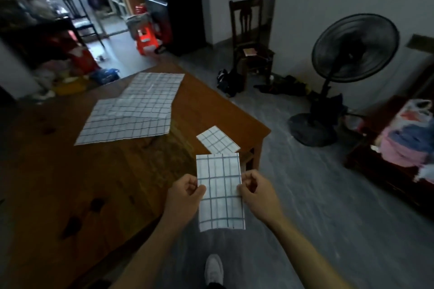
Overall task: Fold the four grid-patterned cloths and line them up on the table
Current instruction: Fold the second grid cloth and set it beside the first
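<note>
Wooden table (pixel 70 183) in dim room. Folded cloth (pixel 219 191) is held upright off table's near-right edge, pinched betw. left hand (pixel 185 197) & right hand (pixel 254 194). 1 small folded cloth (pixel 218 139) lies by the corner; 2 unfolded cloths (pixel 131 112), overlapped, farther back.

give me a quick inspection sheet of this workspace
surface: wooden table, dark knots in the wood, bare apart from the cloths
job's things: folded cloth lies near the table's right edge; held cloth is folded into a long strip, off the table edge; two unfolded cloths overlap at the far side
clutter: nothing seen on the table
grippers: left hand and right hand pinch the strip's side edges
cables: nothing seen
surroundings: standing fan, wooden chair, red stool, shoes on the floor, pile of clothes at right
</note>
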